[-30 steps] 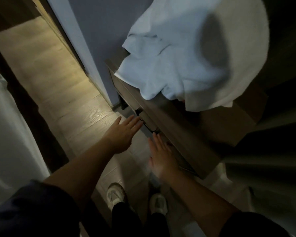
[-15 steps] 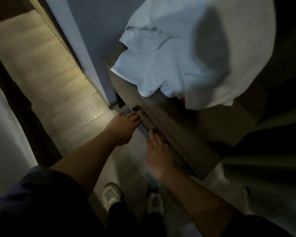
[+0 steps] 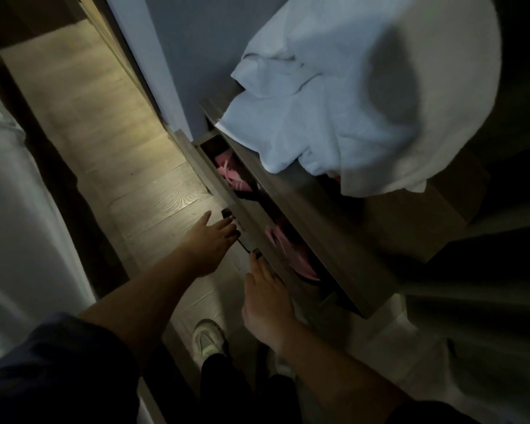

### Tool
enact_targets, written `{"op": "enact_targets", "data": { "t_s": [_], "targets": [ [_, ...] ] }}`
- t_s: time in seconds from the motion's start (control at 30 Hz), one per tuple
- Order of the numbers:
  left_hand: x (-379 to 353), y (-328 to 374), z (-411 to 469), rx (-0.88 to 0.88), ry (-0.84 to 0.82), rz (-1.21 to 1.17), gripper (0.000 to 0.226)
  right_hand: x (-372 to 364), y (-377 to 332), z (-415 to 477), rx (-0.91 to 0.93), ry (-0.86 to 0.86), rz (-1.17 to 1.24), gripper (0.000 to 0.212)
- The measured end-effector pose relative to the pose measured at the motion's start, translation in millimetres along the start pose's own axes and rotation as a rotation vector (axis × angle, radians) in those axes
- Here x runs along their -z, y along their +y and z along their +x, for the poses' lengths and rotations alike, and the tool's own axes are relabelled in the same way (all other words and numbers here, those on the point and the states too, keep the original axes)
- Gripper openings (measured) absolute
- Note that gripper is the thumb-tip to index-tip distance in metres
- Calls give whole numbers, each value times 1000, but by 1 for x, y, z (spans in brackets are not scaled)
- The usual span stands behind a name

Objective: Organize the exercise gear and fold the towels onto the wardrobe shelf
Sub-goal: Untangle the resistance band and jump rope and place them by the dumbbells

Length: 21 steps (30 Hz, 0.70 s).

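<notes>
Drawer (image 3: 211, 174) part open, pink gear (image 3: 231, 175) inside. Towels (image 3: 349, 102) heaped on top at 1 o'clock. Left hand (image 3: 208, 240) and right hand (image 3: 266, 304) both apart, fingers straight, at the handle (image 3: 226, 213). Hook both ends and pull level so it doesn't rack.

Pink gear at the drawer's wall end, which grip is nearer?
Left: left grip at the handle, just short of the pink gear; right grip farther back along the drawer front.
</notes>
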State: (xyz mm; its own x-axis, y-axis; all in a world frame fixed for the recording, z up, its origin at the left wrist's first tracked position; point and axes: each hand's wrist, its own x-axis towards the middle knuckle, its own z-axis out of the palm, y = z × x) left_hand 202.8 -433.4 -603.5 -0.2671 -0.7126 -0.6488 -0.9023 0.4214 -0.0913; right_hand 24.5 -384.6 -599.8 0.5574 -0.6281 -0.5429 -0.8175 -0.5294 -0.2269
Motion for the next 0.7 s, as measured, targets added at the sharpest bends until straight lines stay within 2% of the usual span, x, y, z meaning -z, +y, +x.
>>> {"op": "enact_targets", "data": {
  "t_s": [0.13,0.23,0.33,0.43,0.5,0.6,0.63,0.7],
  "targets": [
    [-21,-11,-23,15,-29,-91,71,-8,-30,-3,11,-80,1,63],
    [-32,-14,-39,43,-10,-199,75,-9,-44,-10,28,-114,11,65],
    [-34,-14,-58,144,191,-302,66,2,-49,-23,84,-97,133,55],
    [-24,-12,-76,205,447,-335,57,12,-48,-41,139,42,174,51],
    [-13,-9,-80,193,514,-319,60,16,-42,-46,48,136,189,53],
    [5,-4,-75,101,350,-253,65,18,-24,-41,-188,109,288,69],
    [8,-2,-72,87,286,-234,63,17,-20,-39,-227,63,314,70],
    [13,-2,-68,82,249,-246,54,12,-17,-37,-237,3,308,58]
  ]
}}
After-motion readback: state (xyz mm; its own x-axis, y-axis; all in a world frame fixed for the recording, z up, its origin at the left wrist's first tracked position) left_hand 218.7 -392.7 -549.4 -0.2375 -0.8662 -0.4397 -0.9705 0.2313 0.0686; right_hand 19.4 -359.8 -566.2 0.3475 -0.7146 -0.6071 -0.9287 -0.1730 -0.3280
